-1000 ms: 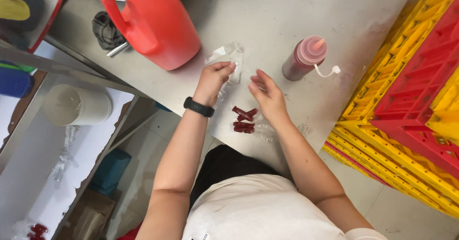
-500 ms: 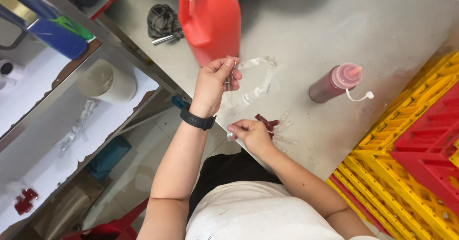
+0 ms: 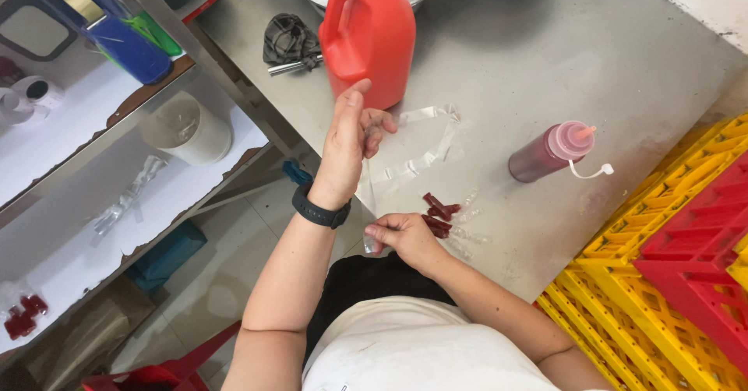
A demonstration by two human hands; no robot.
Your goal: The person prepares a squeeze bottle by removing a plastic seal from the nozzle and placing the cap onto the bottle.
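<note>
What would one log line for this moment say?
left hand: raised, pinching clear plastic strip | right hand: pinching strip's lower end | nearby: small dark red pieces, grey metal table

It looked like the back room of a food business or commercial kitchen. A worn steel table (image 3: 545, 64) carried a big red jug (image 3: 370, 33) just beyond the raised left hand (image 3: 347, 142) and a squeeze bottle (image 3: 549, 153) of dark sauce to its right. Stacked yellow and red crates (image 3: 678, 266) stood right of the right hand (image 3: 405, 239), steel shelves (image 3: 117, 165) to the left.
</note>
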